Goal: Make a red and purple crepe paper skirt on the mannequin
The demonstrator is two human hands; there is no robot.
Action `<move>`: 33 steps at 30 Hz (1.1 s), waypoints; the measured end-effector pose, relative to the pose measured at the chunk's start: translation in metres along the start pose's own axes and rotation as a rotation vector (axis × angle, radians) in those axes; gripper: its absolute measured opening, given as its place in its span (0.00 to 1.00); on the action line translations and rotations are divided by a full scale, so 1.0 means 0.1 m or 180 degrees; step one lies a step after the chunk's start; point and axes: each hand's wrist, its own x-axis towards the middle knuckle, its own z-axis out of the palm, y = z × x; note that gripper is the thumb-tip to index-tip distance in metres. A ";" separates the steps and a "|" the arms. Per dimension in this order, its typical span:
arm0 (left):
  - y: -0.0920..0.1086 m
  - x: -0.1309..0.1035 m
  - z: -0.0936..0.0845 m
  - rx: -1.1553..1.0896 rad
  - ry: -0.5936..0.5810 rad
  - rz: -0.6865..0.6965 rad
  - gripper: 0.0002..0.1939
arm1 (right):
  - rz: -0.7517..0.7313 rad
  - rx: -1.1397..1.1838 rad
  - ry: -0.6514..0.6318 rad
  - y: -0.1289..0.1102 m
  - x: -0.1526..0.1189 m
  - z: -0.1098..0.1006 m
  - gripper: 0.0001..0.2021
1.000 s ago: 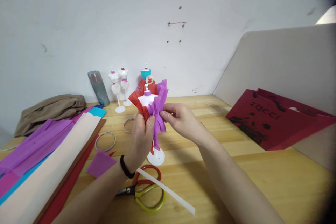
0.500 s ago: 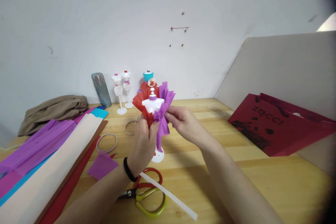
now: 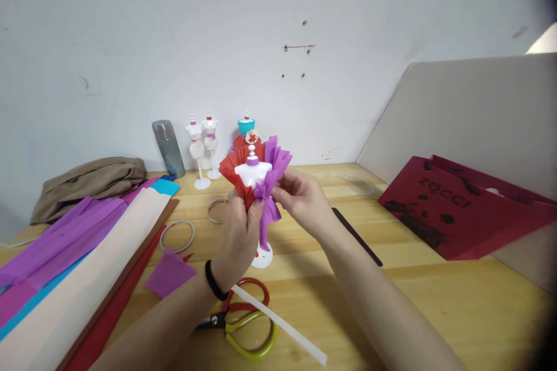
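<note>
A small white dress form (image 3: 253, 174) stands upright between my hands. Red crepe paper (image 3: 232, 165) fans out on its left side and purple crepe paper (image 3: 277, 163) on its right, gathered at the waist. My left hand (image 3: 241, 226) is closed around the gathered paper at the waist, thumb in front. My right hand (image 3: 302, 200) pinches the purple paper from the right, its fingers bent and partly hidden. Below, the round white base (image 3: 263, 257) rests on the table. Scissors (image 3: 243, 319) with red and yellow handles and a white strip (image 3: 282, 324) lie near my left wrist.
Folded crepe sheets (image 3: 87, 278), a purple scrap (image 3: 169, 272) and a tape roll (image 3: 176, 236) lie left. Further back stand a flask (image 3: 168, 148), two bare dress forms (image 3: 196, 148) and a dressed one (image 3: 246, 126). A black strip (image 3: 357, 236) and red bag (image 3: 461, 208) are right.
My right hand has shifted slightly, its fingers drawing in closer to the gathered purple paper. The black strip behind the right forearm has come into sight. My left hand keeps its hold.
</note>
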 end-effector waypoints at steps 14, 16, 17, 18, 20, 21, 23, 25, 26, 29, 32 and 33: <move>-0.01 0.00 0.00 -0.0137 -0.0034 -0.0014 0.06 | -0.0125 0.0320 0.0297 -0.09 0.02 0.00 0.04; -0.01 0.01 0.00 -0.0165 0.0002 0.0012 0.06 | -0.0093 0.0396 0.0303 -0.10 0.02 0.00 0.05; -0.01 0.02 0.00 -0.0191 -0.0023 0.0009 0.06 | -0.0065 0.0451 0.0284 -0.11 0.01 0.00 0.05; -0.02 0.02 -0.01 -0.0223 -0.0083 0.0001 0.06 | -0.0031 0.0512 0.0257 -0.12 0.01 0.00 0.05; -0.04 0.05 -0.02 -0.0301 -0.0241 0.0008 0.07 | 0.0038 0.0622 0.0209 -0.13 0.00 0.01 0.05; -0.05 0.06 -0.02 -0.0352 -0.0307 0.0015 0.08 | 0.0057 0.0660 0.0195 -0.14 0.00 0.01 0.05; -0.10 0.09 -0.02 -0.0517 -0.0458 -0.0028 0.10 | 0.0078 0.0682 0.0190 -0.15 -0.01 0.01 0.06; -0.15 0.11 -0.02 -0.0765 -0.0648 -0.0182 0.14 | 0.0147 0.0660 0.0192 -0.16 -0.01 0.01 0.06; -0.16 0.12 -0.02 -0.0911 -0.0753 -0.0276 0.16 | 0.0204 0.0643 0.0193 -0.17 -0.01 0.01 0.06; -0.17 0.14 -0.02 -0.1335 -0.0942 -0.0532 0.21 | 0.0341 0.0611 0.0200 -0.18 0.00 0.01 0.06; -0.11 0.15 -0.02 -0.1632 -0.1030 -0.0774 0.21 | 0.0402 0.0643 0.0227 -0.18 0.00 0.02 0.06; -0.09 0.15 -0.02 -0.1698 -0.1051 -0.0847 0.20 | 0.0421 0.0667 0.0252 -0.19 -0.01 0.02 0.07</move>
